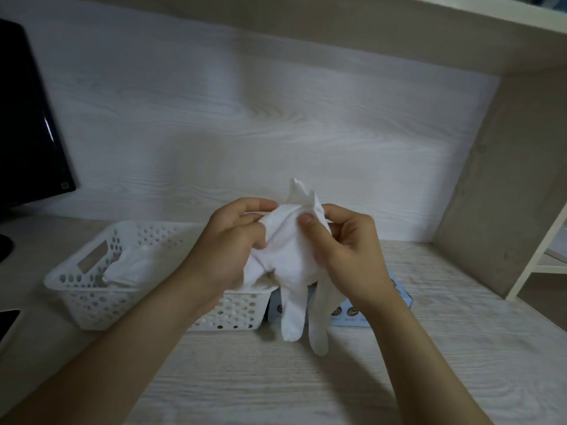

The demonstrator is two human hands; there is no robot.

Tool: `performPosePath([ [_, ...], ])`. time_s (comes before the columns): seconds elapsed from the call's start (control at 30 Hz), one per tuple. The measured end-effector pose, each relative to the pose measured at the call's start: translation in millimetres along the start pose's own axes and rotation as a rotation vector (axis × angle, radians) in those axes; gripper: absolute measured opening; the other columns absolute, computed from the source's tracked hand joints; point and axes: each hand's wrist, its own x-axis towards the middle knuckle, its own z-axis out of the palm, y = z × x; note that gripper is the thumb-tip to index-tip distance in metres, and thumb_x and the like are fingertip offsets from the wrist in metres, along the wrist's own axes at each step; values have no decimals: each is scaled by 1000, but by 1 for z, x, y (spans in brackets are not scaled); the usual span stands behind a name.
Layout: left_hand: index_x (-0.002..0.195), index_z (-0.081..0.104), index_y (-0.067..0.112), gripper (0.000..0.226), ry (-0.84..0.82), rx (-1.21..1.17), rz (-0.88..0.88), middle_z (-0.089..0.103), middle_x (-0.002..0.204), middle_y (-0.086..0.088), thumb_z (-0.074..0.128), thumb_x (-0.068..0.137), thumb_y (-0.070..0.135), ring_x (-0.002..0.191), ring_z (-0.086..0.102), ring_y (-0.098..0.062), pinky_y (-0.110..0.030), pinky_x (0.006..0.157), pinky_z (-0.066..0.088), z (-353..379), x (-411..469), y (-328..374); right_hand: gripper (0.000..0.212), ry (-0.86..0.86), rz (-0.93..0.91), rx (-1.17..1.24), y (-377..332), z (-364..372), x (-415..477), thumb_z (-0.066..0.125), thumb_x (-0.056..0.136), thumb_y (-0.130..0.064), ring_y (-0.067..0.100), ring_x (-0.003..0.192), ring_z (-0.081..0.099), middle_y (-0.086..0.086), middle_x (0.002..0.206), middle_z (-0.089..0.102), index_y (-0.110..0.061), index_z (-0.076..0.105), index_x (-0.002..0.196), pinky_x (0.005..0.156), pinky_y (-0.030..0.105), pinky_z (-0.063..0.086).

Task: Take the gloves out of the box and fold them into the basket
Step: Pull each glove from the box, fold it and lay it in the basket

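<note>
Left hand: your left hand (233, 243) is raised above the bench, and its fingers (254, 207) curl onto the left side of the glove, gripping the cloth.
Right hand: your right hand (343, 250) meets it from the right. The thumb (306, 223) presses the front of the glove and the other fingers curl behind it, so they are clamped on the cloth.
Glove: the white glove (288, 259) is bunched between both hands, held in the air above the spot where basket and box meet. Two of its finger tubes hang straight down in front of the box. A crumpled corner sticks up above your hands. Whether you hold one glove or a pair cannot be told.
Basket: the white perforated basket (89, 289) stands on the bench left of centre, partly behind your left forearm.
Stored gloves: the white stored gloves (129, 265) lie inside the basket, toward its left end.
Box: the pale blue box (346, 314) lies on the bench just beside the basket's right end. Most of it is hidden behind the glove and your right hand.
Bench: the pale wood-grain bench (306, 378) carries both basket and box.
Monitor: a dark monitor (27, 118) stands at the far left, well apart from the basket.
Back panel: a white wood-grain back panel (245, 118) rises behind the bench.
Side panel: a beige side panel (506, 179) closes the right.
</note>
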Motion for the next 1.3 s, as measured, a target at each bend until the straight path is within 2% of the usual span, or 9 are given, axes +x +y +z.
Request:
performPosePath([
  [0.17,115,78,15,39,-189,-15,-10,78,113,-13,71,93,46,109,74,-32,-54,100,56,-4,-6,8,24,-201,59,71,-4,-2,-3,64,103,-22,48,68,61,39,86,67,-3,77,97,64,48,48],
  [0.37,113,79,13,32,-198,-77,-91,78,112,-14,68,94,37,104,76,-33,-44,90,59,-7,-7,13,59,-286,230,214,-3,-1,-2,66,96,-33,34,79,51,33,81,57,24,54,90,70,51,37],
  [0.5,114,73,5,30,-124,-191,-111,77,114,-18,63,100,28,107,75,-34,-46,95,57,-10,-4,14,39,-329,275,77,-3,-7,-2,72,88,-24,34,72,56,23,79,61,14,67,89,66,47,38],
  [0.63,110,75,6,24,-73,-253,-136,78,109,-15,59,102,22,100,75,-29,-34,78,59,-18,1,13,37,-325,280,137,-3,-12,-2,73,87,-19,34,70,56,37,75,57,17,64,83,64,41,41],
  [0.8,86,75,13,25,-187,-365,-298,74,87,-8,59,98,28,75,74,-21,-30,63,59,-28,-2,19,12,-445,369,347,-9,-9,-5,72,94,-9,26,71,65,19,85,64,3,71,96,64,29,51],
  [0.9,78,75,10,35,-164,-386,-352,72,79,-9,54,100,26,70,72,-21,-27,57,58,-35,-1,22,10,-343,414,335,-11,-3,-3,69,98,-7,21,74,71,13,85,73,-2,76,92,67,28,56],
  [1.0,101,64,9,18,-69,-361,-381,64,96,-12,54,103,24,85,65,-24,-31,66,57,-43,6,20,7,-115,305,113,0,4,1,76,94,-10,24,67,60,15,76,66,-6,81,92,67,31,49],
  [1.13,85,63,8,29,183,104,-206,65,64,-6,52,107,23,53,65,-18,-26,47,50,-50,15,12,7,67,112,-172,14,16,2,76,95,-14,16,49,56,-4,61,67,-20,81,97,53,28,46],
  [1.3,75,59,14,31,448,815,33,62,75,-7,54,94,38,69,55,-33,-35,66,44,-72,22,-7,18,58,-68,-532,24,30,4,73,98,-17,5,76,71,-11,82,77,-22,78,114,78,31,59],
])
